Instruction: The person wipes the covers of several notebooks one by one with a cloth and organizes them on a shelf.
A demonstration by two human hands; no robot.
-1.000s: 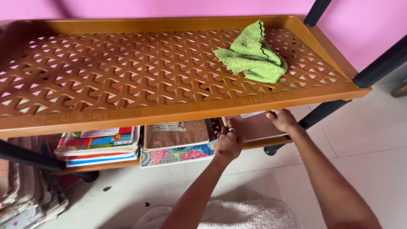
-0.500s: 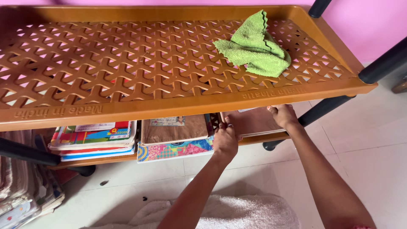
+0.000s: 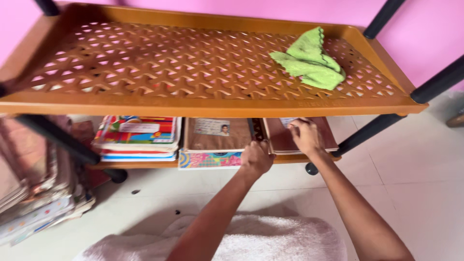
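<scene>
- Your right hand (image 3: 303, 136) lies flat on the brown book (image 3: 299, 137) at the right end of the lower shelf (image 3: 145, 165); the upper shelf (image 3: 203, 104) hides the book's far part.
- Your left hand (image 3: 256, 157) sits at that book's left edge, beside the covered book stack (image 3: 215, 142). You cannot tell whether its fingers grip anything.
- A green cloth (image 3: 311, 60) lies far right on the upper shelf.
- The leaning pile (image 3: 34, 193) at left is blurred.

Left hand (image 3: 257, 157) at brown book's (image 3: 302, 137) near corner, right hand (image 3: 303, 136) flat on it; green cloth (image 3: 311, 60) on orange shelf (image 3: 193, 105) above
</scene>
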